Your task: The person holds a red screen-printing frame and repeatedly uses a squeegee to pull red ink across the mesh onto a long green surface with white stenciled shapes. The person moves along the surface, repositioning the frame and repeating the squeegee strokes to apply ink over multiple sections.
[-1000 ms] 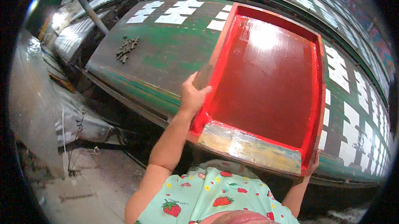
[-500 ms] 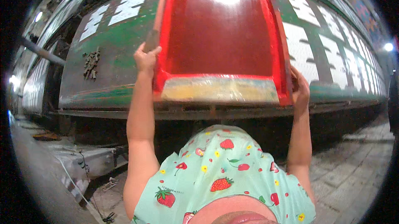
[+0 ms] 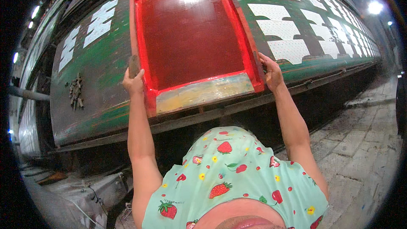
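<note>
A large screen printing frame (image 3: pixel 195 38) with bright red inner edges and dark red mesh spans the middle of the view. Along its near end runs a strip of yellowish, worn tape (image 3: pixel 203 93). My left hand (image 3: pixel 134 81) is closed on the frame's left side, thumb up, beside a small grey-brown block (image 3: pixel 134 66) at that rim. My right hand (image 3: pixel 271 73) grips the frame's right side near its near corner, its fingers curled at the rim. The frame lies on or just over the green and brown printing table (image 3: pixel 101 67); which of these, I cannot tell.
White printed fabric pieces (image 3: pixel 288 50) lie in rows on the table to the right, with more white pieces (image 3: pixel 99 25) to the left. A pile of small dark stubs (image 3: pixel 76 91) sits at the left. Paved floor (image 3: pixel 356 144) runs along the right.
The frame and both my hands have shifted left in view, and the frame now appears lower and tilted with the table. More fabric rows show at the right. Both hands keep their grip.
</note>
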Motion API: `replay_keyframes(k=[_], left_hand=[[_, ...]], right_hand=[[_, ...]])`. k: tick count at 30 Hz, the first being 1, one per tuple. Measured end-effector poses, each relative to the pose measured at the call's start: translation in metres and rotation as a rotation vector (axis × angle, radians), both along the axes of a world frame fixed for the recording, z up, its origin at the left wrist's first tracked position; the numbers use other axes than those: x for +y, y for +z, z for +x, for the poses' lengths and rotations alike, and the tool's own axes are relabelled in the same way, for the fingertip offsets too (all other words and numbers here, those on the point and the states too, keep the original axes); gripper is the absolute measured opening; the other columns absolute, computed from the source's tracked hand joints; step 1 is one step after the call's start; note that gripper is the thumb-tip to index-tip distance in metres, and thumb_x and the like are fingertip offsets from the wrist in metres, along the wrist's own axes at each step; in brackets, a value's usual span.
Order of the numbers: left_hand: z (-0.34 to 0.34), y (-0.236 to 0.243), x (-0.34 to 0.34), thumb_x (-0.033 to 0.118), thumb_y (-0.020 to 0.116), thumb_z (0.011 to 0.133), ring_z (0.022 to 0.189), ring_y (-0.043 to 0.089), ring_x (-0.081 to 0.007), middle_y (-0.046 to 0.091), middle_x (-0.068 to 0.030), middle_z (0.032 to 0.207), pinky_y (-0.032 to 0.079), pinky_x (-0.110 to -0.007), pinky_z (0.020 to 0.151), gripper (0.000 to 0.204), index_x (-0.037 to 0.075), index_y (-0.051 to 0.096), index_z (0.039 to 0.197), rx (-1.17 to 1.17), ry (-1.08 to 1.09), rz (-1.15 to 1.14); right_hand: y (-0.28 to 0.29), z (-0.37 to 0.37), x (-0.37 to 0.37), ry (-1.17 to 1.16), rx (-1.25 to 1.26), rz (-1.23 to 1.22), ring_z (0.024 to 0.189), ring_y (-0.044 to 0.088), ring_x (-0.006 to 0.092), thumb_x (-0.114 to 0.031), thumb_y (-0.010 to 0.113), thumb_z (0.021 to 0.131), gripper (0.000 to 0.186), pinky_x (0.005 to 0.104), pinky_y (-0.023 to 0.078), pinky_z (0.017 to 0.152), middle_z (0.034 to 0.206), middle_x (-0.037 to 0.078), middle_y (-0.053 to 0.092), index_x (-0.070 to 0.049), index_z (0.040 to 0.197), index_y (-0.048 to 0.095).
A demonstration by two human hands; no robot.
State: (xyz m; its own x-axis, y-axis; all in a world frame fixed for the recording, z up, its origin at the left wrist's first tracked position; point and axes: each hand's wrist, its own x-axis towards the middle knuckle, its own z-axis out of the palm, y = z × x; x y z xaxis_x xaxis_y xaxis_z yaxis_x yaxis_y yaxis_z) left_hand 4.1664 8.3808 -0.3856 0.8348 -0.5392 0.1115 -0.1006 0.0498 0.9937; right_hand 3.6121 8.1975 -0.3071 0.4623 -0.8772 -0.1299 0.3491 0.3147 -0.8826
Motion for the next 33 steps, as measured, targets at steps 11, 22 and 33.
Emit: replay_keyframes(k=[11,22,33], left_hand=[[-0.025,-0.008,0.0,-0.002,0.09,0.087,0.108,0.075,-0.0183,0.08,-0.0045,0.124,0.059,-0.037,0.098,0.056,-0.001,0.075,0.141,-0.047,0.03,0.086],[-0.062,0.0,-0.018,-0.002,0.088,0.089,0.108,0.076,-0.0187,0.08,-0.0042,0.126,0.06,-0.038,0.098,0.057,-0.001,0.073,0.144,-0.05,0.022,0.092],[-0.05,-0.014,-0.017,0.003,0.09,0.088,0.107,0.075,-0.0177,0.081,-0.0043,0.124,0.059,-0.037,0.098,0.057,0.001,0.075,0.143,-0.029,0.016,0.23]], right_hand=[[-0.009,-0.016,-0.015,-0.06,0.103,0.077,0.139,0.067,0.0264,-0.029,0.06,0.111,0.068,0.0428,0.053,0.121,0.155,0.019,0.068,0.008,0.167,0.049],[-0.027,-0.055,-0.045,0.001,0.119,-0.006,0.147,0.063,0.0264,-0.024,0.06,0.111,0.065,0.0417,0.049,0.125,0.161,0.018,0.064,0.007,0.168,0.048],[-0.007,-0.06,-0.048,0.002,0.73,-0.509,0.138,0.069,0.0345,-0.021,0.081,0.1,0.072,0.0458,0.054,0.117,0.154,0.026,0.069,0.001,0.164,0.056]])
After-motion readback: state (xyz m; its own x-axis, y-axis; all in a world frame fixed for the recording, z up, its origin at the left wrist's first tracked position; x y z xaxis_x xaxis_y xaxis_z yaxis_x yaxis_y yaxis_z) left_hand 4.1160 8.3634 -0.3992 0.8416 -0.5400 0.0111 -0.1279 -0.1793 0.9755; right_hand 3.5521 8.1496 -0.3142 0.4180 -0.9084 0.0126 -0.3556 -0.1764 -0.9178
